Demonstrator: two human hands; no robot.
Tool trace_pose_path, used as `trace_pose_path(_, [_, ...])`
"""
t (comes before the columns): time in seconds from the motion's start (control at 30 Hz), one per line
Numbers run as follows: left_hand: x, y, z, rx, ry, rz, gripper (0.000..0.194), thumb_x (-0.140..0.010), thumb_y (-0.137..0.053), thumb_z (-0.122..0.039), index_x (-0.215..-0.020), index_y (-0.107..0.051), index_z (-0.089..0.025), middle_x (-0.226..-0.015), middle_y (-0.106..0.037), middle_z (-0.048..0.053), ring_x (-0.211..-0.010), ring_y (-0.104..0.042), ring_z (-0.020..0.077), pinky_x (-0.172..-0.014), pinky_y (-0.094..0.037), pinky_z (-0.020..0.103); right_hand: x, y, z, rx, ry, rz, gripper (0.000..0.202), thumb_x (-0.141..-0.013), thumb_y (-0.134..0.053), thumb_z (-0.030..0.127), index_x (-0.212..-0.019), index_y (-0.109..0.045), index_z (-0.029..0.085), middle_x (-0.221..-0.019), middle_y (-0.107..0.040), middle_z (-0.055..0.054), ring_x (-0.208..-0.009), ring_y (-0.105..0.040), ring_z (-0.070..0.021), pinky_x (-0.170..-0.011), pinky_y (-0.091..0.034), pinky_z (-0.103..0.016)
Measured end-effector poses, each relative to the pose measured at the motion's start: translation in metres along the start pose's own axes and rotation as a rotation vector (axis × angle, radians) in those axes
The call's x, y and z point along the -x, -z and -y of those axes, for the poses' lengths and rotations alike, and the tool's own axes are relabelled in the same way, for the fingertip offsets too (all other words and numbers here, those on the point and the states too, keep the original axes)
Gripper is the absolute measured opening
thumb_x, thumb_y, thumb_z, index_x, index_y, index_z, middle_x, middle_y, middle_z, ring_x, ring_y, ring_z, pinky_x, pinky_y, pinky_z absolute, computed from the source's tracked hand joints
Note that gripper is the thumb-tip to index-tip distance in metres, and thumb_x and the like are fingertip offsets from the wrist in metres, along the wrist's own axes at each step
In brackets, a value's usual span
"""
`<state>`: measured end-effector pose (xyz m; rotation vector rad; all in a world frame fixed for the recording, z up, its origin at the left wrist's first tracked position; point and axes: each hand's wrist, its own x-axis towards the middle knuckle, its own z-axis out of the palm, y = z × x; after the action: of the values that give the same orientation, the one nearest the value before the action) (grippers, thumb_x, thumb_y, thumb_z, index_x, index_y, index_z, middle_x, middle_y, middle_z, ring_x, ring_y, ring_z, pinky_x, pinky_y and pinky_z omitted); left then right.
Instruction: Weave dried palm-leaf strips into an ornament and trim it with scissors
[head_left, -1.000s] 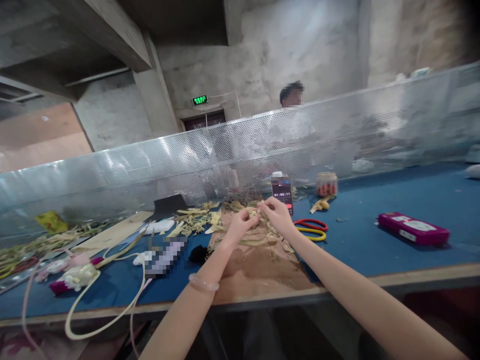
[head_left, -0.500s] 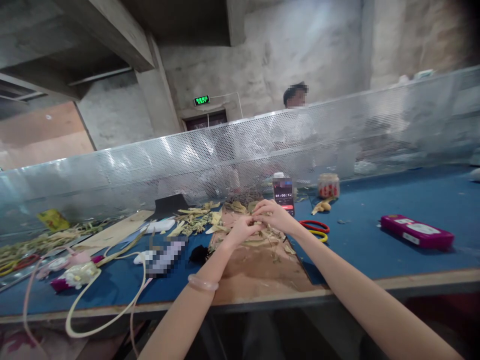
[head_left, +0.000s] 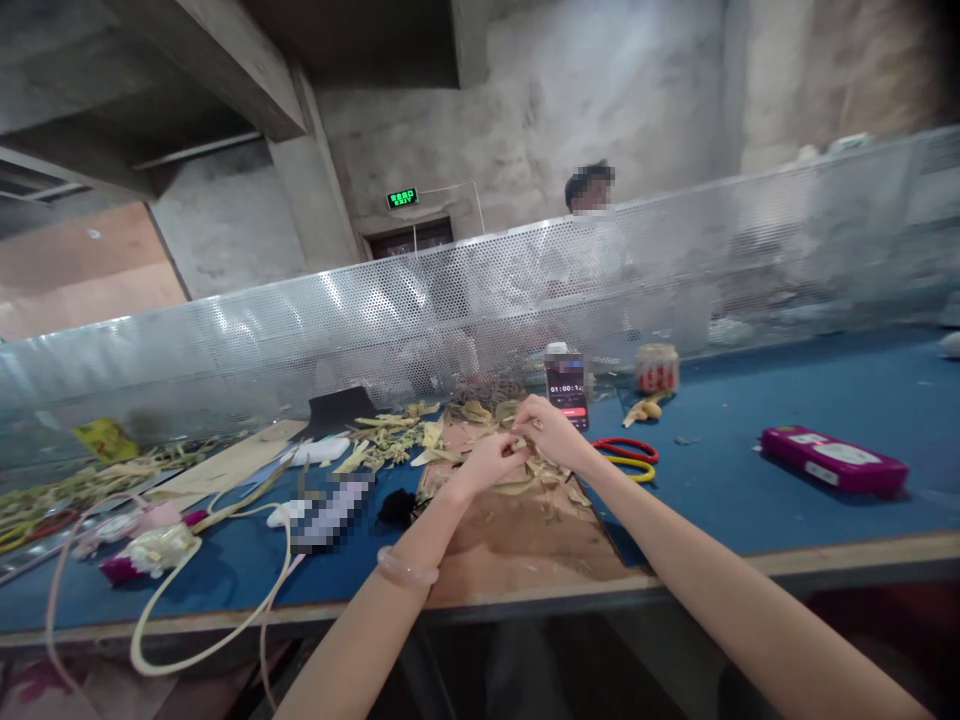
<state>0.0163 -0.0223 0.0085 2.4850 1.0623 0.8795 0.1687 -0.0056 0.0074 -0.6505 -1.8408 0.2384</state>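
Observation:
My left hand (head_left: pixel 491 462) and my right hand (head_left: pixel 550 430) are close together over a brown board (head_left: pixel 525 550) strewn with dried, yellowish-green plant pieces (head_left: pixel 555 475). The fingers of both hands are bent inward and pinched. Whatever lies between the fingertips is too small and too hidden to name. Just behind my right hand a phone (head_left: pixel 566 385) stands upright with a running timer on its screen. To the right of that hand lie scissors with red and yellow handles (head_left: pixel 634 460).
Dried plant pieces (head_left: pixel 386 445) lie left of the board, near a black hair tie-like bundle (head_left: pixel 397 508). Pale cords (head_left: pixel 214 655) loop over the table's front edge. A jar (head_left: pixel 657 370) and a magenta box (head_left: pixel 834 462) stand right. Behind the perforated metal screen (head_left: pixel 360 310) is a person.
My right hand has shifted slightly, and its fingers have curled more and come a little apart from my left fingertips. The left hand stays nearly in place.

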Motion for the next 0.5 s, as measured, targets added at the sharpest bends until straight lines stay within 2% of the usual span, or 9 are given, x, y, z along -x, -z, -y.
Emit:
trace_pose_path(0.17, [-0.0011, 0.0011, -0.0032, 0.082, -0.016, -0.037, 0.036, -0.085, -0.035, -0.037, -0.071, -0.058, -0.013, -0.063, -0.05, -0.001, -0.061, -0.042, 0.0119, -0.06, -0.034, 0.024, -0.0009, 0.001, 0.0002, -0.033, -0.007, -0.02, 0.013, -0.075, -0.053, 0.012, -0.064, -0.052, 0.018, -0.076, -0.049, -0.001, -0.078, -0.047, -0.0155, -0.074, -0.038, -0.03])
trace_pose_path(0.3, [-0.0038, 0.0015, -0.0026, 0.115, -0.021, -0.027, 0.032, -0.084, -0.038, -0.035, -0.071, -0.057, -0.013, -0.062, -0.049, -0.001, -0.061, -0.041, 0.0119, -0.06, -0.034, 0.024, -0.0026, 0.0014, 0.0004, -0.021, 0.012, -0.045, 0.013, -0.075, -0.054, 0.013, -0.063, -0.052, 0.018, -0.075, -0.049, -0.001, -0.077, -0.047, -0.0157, -0.074, -0.038, -0.031])
trace_pose_path(0.5, [-0.0056, -0.0012, -0.004, 0.158, -0.057, -0.075, 0.029, -0.083, -0.039, -0.033, -0.066, -0.054, -0.014, -0.061, -0.046, -0.002, -0.06, -0.038, 0.011, -0.058, -0.032, 0.023, -0.0072, -0.0023, 0.0018, 0.098, 0.082, -0.162, 0.016, -0.074, -0.054, 0.01, -0.061, -0.053, 0.018, -0.074, -0.05, -0.003, -0.078, -0.046, -0.0174, -0.074, -0.037, -0.033])
